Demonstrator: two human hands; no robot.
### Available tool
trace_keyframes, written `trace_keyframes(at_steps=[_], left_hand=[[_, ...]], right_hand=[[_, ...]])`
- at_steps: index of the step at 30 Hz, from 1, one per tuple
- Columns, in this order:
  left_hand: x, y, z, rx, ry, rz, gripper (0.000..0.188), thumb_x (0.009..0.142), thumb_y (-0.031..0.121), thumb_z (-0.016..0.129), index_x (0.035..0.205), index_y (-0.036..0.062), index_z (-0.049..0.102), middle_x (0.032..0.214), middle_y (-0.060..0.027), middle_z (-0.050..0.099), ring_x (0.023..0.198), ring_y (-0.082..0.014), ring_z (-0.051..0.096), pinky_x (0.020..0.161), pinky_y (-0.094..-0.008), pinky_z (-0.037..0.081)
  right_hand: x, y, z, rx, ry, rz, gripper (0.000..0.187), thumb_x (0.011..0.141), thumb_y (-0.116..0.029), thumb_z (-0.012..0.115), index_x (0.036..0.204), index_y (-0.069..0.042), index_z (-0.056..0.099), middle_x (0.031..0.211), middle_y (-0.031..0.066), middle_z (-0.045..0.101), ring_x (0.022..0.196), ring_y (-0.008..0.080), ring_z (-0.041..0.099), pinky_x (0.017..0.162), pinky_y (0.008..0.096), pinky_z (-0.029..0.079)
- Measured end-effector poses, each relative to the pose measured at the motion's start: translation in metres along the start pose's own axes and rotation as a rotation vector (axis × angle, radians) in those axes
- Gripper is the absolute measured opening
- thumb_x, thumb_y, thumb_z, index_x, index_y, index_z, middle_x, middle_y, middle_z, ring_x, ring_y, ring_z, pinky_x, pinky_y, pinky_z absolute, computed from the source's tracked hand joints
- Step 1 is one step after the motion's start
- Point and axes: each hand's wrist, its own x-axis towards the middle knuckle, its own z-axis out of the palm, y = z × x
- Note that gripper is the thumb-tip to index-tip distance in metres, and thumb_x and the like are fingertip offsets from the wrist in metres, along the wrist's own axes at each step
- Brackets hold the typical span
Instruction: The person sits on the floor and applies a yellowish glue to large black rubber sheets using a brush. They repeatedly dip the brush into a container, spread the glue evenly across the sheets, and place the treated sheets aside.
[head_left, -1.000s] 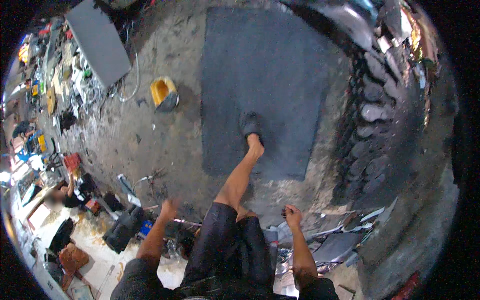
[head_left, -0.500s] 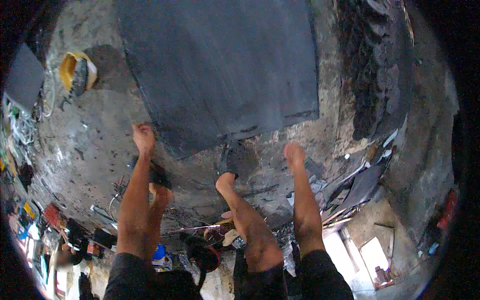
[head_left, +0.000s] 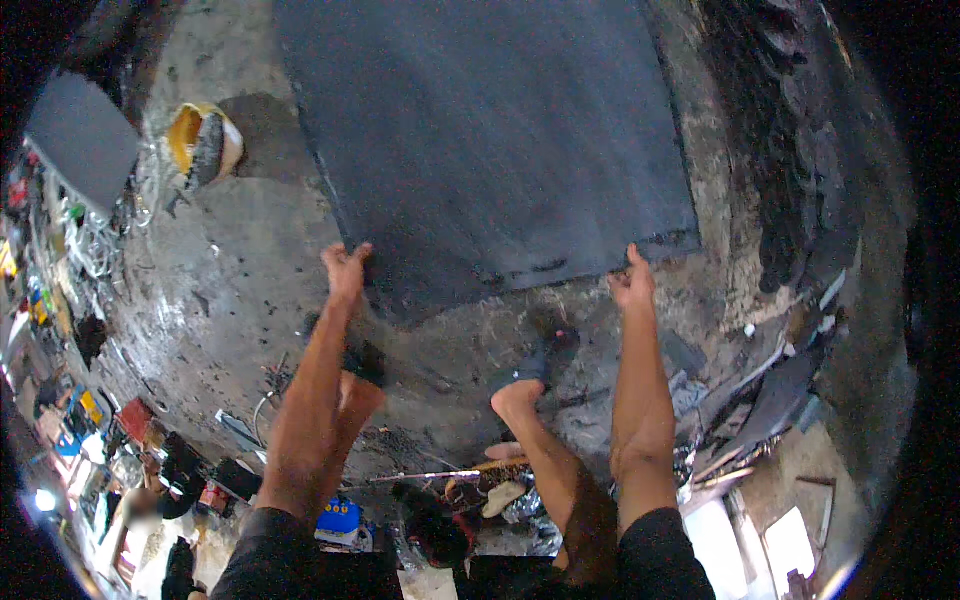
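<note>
Head view: your left hand (head_left: 346,272) and right hand (head_left: 634,282) are at the near end of a dark sheet (head_left: 490,140), apparently to take hold

Your left thumb and fingers part at its left edge, your right hand meets its near edge; I cannot tell whether either grips. A firm, even pinch seems called for. The sheet spreads ahead of and between your hands, matte, blue-black, broadly rectangular, faintly streaked, on rough stained floor (head_left: 230,260); a rounded yellow container (head_left: 184,140) sits beyond your left hand

dark sheet (head_left: 490,150): 1 | grip (head_left: 346,272) (head_left: 633,282): 2 | feet (head_left: 360,388) (head_left: 518,394): 2 | yellow container (head_left: 184,135): 1 | grey panel (head_left: 85,140): 1
</note>
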Motion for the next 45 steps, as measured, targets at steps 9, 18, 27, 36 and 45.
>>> trace_keyframes(at_steps=[9, 18, 27, 36, 45], left_hand=[[-0.026, 0.031, -0.033, -0.076, -0.417, 0.027, 0.035, 0.096, 0.015, 0.073, 0.125, -0.0039, 0.065, 0.116, -0.0117, 0.071, 0.105, -0.0187, 0.066, 0.089, -0.0375, 0.054], [-0.055, -0.069, -0.184, 0.265, -0.469, -0.108, 0.039, 0.09, 0.014, 0.073, 0.127, 0.0022, 0.066, 0.108, -0.0123, 0.074, 0.1, -0.0256, 0.069, 0.088, -0.0426, 0.054], [-0.085, -0.135, -0.386, 0.11, 0.085, -0.554, 0.034, 0.09, 0.015, 0.067, 0.122, 0.0027, 0.067, 0.101, -0.0118, 0.075, 0.094, -0.017, 0.07, 0.079, -0.0396, 0.056], [0.067, -0.107, -0.263, -0.703, 0.106, -0.532, 0.042, 0.099, 0.021, 0.068, 0.136, 0.0054, 0.057, 0.123, -0.012, 0.07, 0.105, -0.0218, 0.069, 0.08, -0.0435, 0.058], [0.19, 0.104, -0.083, -1.36, -0.108, -0.354, 0.073, 0.103, 0.052, 0.055, 0.157, 0.0079, 0.031, 0.149, -0.0137, 0.05, 0.136, -0.0278, 0.051, 0.109, -0.0441, 0.046]], right_hand=[[-0.027, 0.02, -0.039, -0.104, -0.099, -0.147, 0.069, 0.09, -0.021, 0.08, 0.142, -0.001, 0.04, 0.089, 0.0091, 0.055, 0.076, 0.0175, 0.055, 0.078, 0.038, 0.056], [-0.083, 0.056, -0.22, -1.553, -0.219, -0.496, 0.04, 0.097, -0.029, 0.064, 0.131, -0.009, 0.056, 0.105, 0.0132, 0.068, 0.085, 0.0275, 0.067, 0.072, 0.0442, 0.057], [-0.146, -0.118, 0.115, -1.884, -0.317, -1.43, 0.026, 0.085, -0.008, 0.068, 0.111, -0.004, 0.07, 0.112, 0.0206, 0.069, 0.11, 0.0392, 0.063, 0.093, 0.0482, 0.051], [-0.279, 0.126, 0.584, -1.61, -1.441, -2.024, 0.058, 0.086, -0.018, 0.071, 0.142, -0.016, 0.054, 0.143, 0.0078, 0.052, 0.132, 0.0289, 0.048, 0.109, 0.0472, 0.042], [-0.285, 0.124, 0.664, -1.362, -1.431, -1.756, 0.031, 0.092, -0.02, 0.066, 0.12, -0.007, 0.065, 0.099, 0.0127, 0.069, 0.092, 0.0324, 0.064, 0.082, 0.0468, 0.055]])
